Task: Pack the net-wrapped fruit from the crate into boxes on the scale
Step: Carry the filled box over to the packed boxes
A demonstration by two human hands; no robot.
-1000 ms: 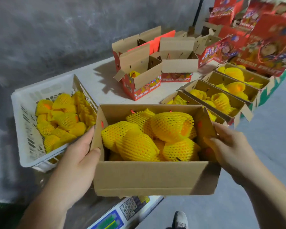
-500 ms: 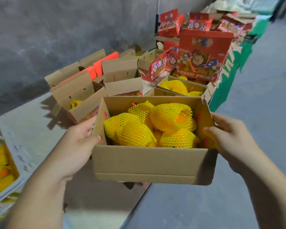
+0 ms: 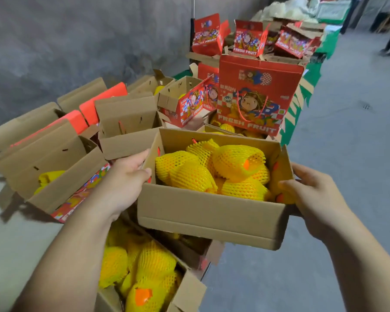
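Head view, from left to right: my left hand (image 3: 124,176) grips the left end wall of the filled box (image 3: 209,218), thumb hooked over the rim, and my right hand (image 3: 311,197) clasps the right end wall the same way. So the box hangs between my two hands, its long axis running left to right across me, lifted clear of the worktop (image 3: 16,224). Neither hand is nearer; each has one end. Free space for it seems to lie ahead and right, toward the tall red carton (image 3: 259,95), and that is the way I judge the box must travel.

Counting: one box in my hands, holding about six pieces of net-wrapped fruit (image 3: 236,162), though those underneath are hidden, so this is my best guess. One more open box of fruit (image 3: 149,269) sits below my left forearm. To the left stand four or five open boxes (image 3: 54,163), mostly unfilled. Neither the crate nor the scale is in sight.
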